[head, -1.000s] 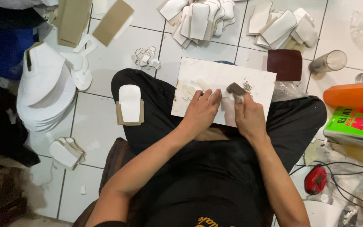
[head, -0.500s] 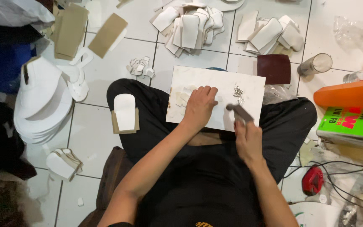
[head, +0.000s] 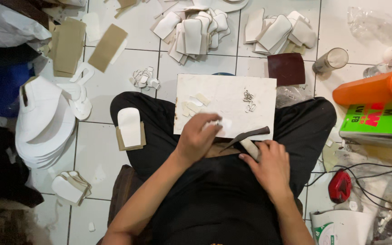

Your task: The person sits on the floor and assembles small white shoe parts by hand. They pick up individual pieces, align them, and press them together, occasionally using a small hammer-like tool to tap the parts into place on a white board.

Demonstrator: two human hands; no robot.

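White cutting board (head: pixel 232 97) lies across the person's lap, centre of view, on black trousers. L hand (head: pixel 196 140) sits at the board's near edge, abt 7 o'clock of board centre, fingers curled down onto a small white piece (head: pixel 215 123); motion blur there, so can't tell if it's pinched or just pressed. R hand (head: pixel 271 165) is just off the board's near edge, at 5 o'clock, fingers clenched round the pale handle of a knife (head: pixel 246 138); dark blade points to 10 o'clock, tip near the L fingers, resting at the board edge.

On the board: a few small pale offcuts (head: pixel 195 103) at 9 o'clock, a little cluster of metal clips (head: pixel 248 100) at 2 o'clock.

Outward: white shaped piece on tan backing (head: pixel 130 129) on the L thigh, 9 o'clock. Dark red square (head: pixel 286 68) w/ a clear cup (head: pixel 330 60) beside it, 1 o'clock. Two heaps of white cut pieces (head: pixel 196 31) on the tiled floor at 12. Stack of big white sheets (head: pixel 41 122) far at 9. Tan card pieces (head: pixel 107 45) at 10–11. Orange bottle (head: pixel 373 88) over a green box (head: pixel 377 120) at 3. Red round gadget (head: pixel 340 186) w/ black cables at 4–5.
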